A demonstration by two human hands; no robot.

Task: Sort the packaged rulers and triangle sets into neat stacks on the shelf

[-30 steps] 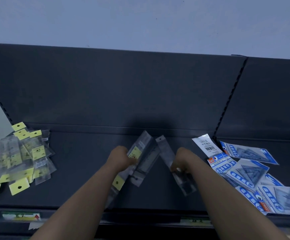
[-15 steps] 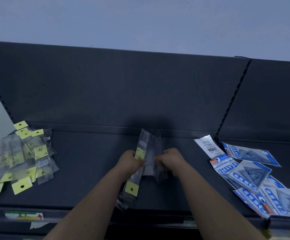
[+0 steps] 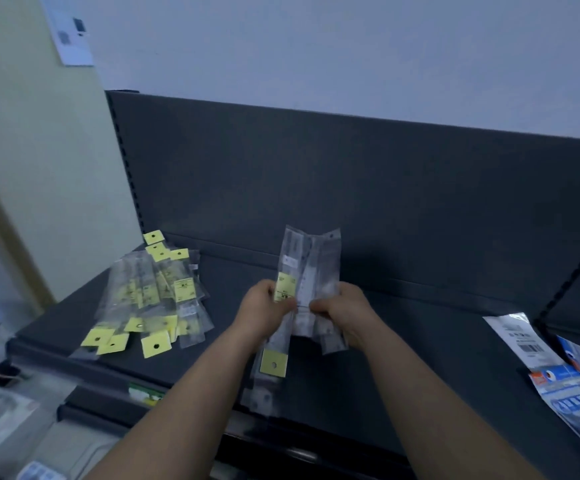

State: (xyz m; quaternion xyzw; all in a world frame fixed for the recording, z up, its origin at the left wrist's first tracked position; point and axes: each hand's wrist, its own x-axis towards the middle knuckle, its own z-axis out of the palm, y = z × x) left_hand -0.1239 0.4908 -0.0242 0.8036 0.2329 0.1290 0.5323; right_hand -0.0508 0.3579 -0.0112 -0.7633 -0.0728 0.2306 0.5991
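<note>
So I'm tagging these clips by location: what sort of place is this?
Most likely a shop aisle or stockroom. The dark metal shelf has a slotted upright and an edge label strip, and it holds retail-packaged rulers and blue triangle sets with hang holes and barcodes.

Both hands (image 3: 304, 311) clutch what look like clear ruler packets (image 3: 307, 285) above the dark shelf (image 3: 420, 341).

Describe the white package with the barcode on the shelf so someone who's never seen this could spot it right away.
Start at the dark grey shelf and look to its right end, past both hands. There, at the top of the blue and white triangle set packages, lies the white package with the barcode. It alone shows a plain white back with a black barcode; its neighbours show blue print.
</note>
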